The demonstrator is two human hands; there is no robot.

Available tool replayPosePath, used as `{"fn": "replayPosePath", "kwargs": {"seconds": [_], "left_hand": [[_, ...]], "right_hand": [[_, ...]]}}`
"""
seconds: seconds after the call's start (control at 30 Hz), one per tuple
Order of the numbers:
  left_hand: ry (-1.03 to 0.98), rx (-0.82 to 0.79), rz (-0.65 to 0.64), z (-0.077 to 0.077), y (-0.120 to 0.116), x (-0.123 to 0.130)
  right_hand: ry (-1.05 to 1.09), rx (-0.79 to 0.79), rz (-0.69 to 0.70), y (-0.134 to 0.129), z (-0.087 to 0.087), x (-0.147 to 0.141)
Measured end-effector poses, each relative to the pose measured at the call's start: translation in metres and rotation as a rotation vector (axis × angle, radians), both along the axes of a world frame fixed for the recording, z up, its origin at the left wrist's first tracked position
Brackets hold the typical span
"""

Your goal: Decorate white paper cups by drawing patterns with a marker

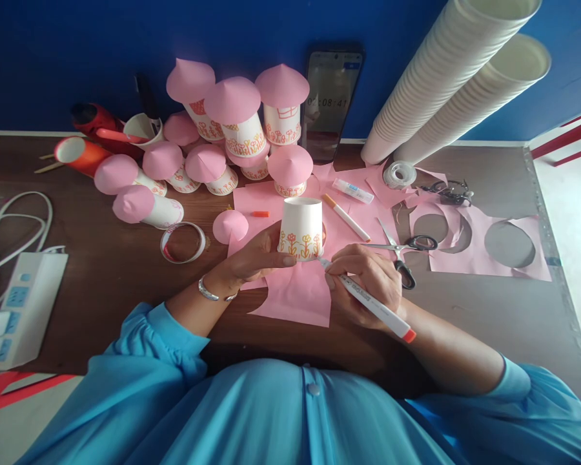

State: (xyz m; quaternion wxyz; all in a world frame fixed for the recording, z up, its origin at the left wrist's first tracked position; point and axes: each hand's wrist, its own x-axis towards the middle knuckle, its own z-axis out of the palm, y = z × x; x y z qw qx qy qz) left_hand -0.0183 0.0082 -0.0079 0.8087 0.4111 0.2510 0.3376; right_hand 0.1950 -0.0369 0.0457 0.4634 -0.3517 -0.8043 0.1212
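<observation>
My left hand [264,255] is closed round a white paper cup [302,219], which is upside down, its rim at the bottom. Orange and yellow flowers are drawn in a band near that rim. In my right hand [365,281] is a white marker [377,307] with a red-orange end, its tip at the cup's lower right edge. Below the cup lie pink paper sheets [300,300]. A second marker [347,218] and an orange cap [260,214] rest behind the cup. Open scissors [401,248] lie just beyond my right hand.
Several decorated cups with pink cone tops [232,100] stand at the back left. A phone [332,106] leans on the blue wall beside two tall cup stacks [445,71]. Tape [399,174] and cut paper [489,248] lie right; a power strip [31,303] lies left.
</observation>
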Motion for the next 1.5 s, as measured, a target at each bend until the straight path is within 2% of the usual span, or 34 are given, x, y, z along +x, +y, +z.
{"fn": "replayPosePath", "kwargs": {"seconds": [0.2, 0.37, 0.53, 0.63, 0.87, 1.0, 1.13, 1.27, 1.37, 1.5], "left_hand": [[0.010, -0.004, -0.014, 0.001, 0.001, 0.000], [-0.018, -0.034, 0.026, 0.006, -0.001, 0.002], [-0.073, -0.028, 0.007, 0.009, -0.002, 0.002], [-0.067, -0.064, 0.005, 0.009, -0.001, 0.002], [-0.103, -0.015, -0.166, 0.002, 0.000, -0.004], [-0.083, 0.026, -0.255, -0.003, 0.001, -0.007], [-0.050, 0.096, -0.115, -0.004, 0.000, -0.004], [0.064, 0.150, 0.015, 0.000, -0.004, 0.001], [0.128, 0.135, 0.033, 0.002, -0.007, 0.004], [0.099, 0.102, 0.031, 0.004, -0.007, 0.004]], "right_hand": [[0.041, -0.053, 0.040, -0.001, 0.001, 0.002], [0.206, 0.023, 0.022, -0.001, -0.010, 0.004], [0.108, -0.014, -0.055, 0.004, -0.023, 0.006], [0.074, -0.024, -0.017, 0.010, -0.026, 0.006], [0.072, -0.171, 0.098, 0.019, -0.027, 0.005], [0.111, -0.174, 0.083, 0.020, -0.025, 0.006], [0.050, -0.084, -0.018, 0.020, -0.023, 0.008], [-0.048, 0.027, -0.088, 0.020, -0.024, 0.008], [-0.102, 0.016, -0.072, 0.020, -0.025, 0.006], [-0.099, -0.005, -0.044, 0.020, -0.023, 0.006]]}}
